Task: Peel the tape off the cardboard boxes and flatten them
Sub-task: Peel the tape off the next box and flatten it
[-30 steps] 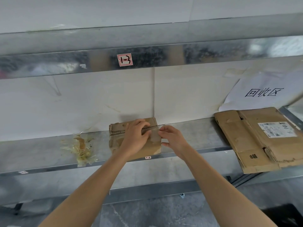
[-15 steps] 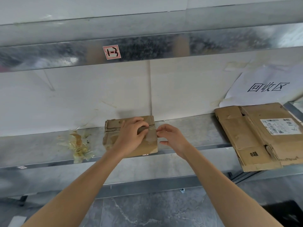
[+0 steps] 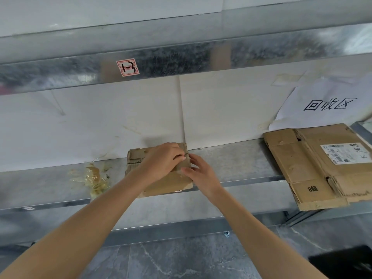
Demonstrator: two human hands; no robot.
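Observation:
A small brown cardboard box (image 3: 167, 184) lies on the metal shelf (image 3: 237, 164), its front edge at the shelf's lip. My left hand (image 3: 161, 162) presses down on its top, fingers curled near the taped seam. My right hand (image 3: 199, 172) is at the box's right edge, fingertips pinching at the tape there. The tape itself is hard to make out under my fingers. A wad of peeled clear tape (image 3: 94, 178) lies on the shelf to the left of the box.
Flattened cardboard boxes (image 3: 322, 168) with a white shipping label lie at the right end of the shelf, overhanging the front edge. A paper sign (image 3: 326, 105) hangs on the wall above them. An upper metal shelf (image 3: 181, 57) runs overhead. Grey floor lies below.
My right hand has moved in against the box's right edge and lower along it. My left hand has stayed pressed on the top. The camera has shifted slightly.

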